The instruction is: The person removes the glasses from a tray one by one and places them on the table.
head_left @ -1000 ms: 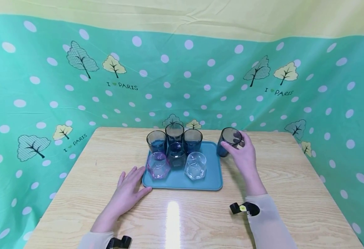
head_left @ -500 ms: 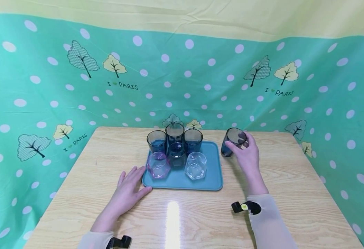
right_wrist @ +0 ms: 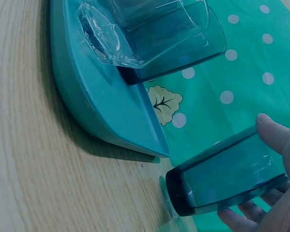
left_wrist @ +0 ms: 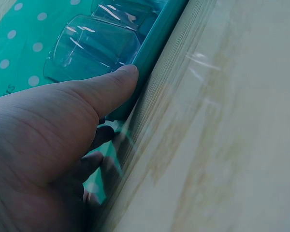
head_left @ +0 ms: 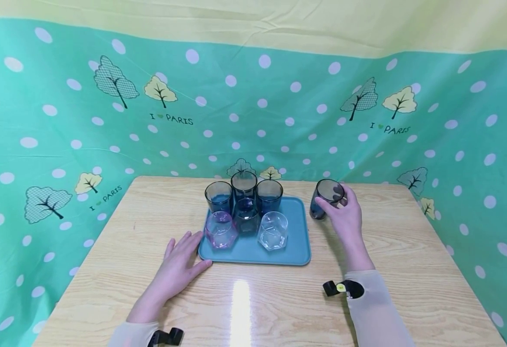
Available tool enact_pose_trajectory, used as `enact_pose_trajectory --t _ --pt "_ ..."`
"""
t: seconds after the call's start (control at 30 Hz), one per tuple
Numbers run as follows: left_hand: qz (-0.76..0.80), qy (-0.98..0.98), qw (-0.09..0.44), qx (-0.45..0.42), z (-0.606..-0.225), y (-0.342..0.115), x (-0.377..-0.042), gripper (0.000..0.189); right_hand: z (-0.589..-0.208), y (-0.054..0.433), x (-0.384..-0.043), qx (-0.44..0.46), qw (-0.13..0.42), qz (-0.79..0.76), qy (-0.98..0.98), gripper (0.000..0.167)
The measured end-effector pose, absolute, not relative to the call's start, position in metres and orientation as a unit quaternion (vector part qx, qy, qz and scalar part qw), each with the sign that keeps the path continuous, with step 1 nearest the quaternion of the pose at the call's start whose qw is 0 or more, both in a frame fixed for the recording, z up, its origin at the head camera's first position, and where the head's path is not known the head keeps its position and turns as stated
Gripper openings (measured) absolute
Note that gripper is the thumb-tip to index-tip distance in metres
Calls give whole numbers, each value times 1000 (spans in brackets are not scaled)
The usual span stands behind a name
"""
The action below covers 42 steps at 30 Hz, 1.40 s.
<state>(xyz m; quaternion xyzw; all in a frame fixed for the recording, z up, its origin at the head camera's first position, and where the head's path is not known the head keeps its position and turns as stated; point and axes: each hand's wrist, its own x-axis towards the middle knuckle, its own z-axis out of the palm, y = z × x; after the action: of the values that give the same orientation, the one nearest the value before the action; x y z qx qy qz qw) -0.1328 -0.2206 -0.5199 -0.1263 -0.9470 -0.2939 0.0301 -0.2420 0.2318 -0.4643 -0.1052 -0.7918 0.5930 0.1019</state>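
Note:
My right hand (head_left: pixel 340 209) grips a dark blue glass (head_left: pixel 325 195) near its rim, upright, just right of the teal tray (head_left: pixel 296 250). In the right wrist view the glass (right_wrist: pixel 227 174) has its base at or just above the wood, and I cannot tell which; fingers (right_wrist: pixel 280 135) wrap its side. My left hand (head_left: pixel 184 255) lies flat on the table, and its thumb (left_wrist: pixel 111 84) touches the tray's front left corner (left_wrist: pixel 159 38). The tray carries several dark blue glasses, a pink one (head_left: pixel 220 230) and a clear one (head_left: pixel 272 231).
The wooden table (head_left: pixel 409 270) is bounded at the back and both sides by a green dotted cloth (head_left: pixel 279 120). Black straps sit on both wrists. The tray's rim (right_wrist: pixel 101 106) stands a short gap from the held glass.
My right hand has carried the dark blue glass a little to the right, away from the tray's edge. The left hand has stayed where it was.

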Motion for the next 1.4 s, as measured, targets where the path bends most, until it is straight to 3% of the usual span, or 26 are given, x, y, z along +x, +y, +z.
enact_pose_trajectory --t 1.4 --pt "-294 -946 36 -130 -522 -221 -134 86 -471 231 -244 -104 100 585 -798 99"
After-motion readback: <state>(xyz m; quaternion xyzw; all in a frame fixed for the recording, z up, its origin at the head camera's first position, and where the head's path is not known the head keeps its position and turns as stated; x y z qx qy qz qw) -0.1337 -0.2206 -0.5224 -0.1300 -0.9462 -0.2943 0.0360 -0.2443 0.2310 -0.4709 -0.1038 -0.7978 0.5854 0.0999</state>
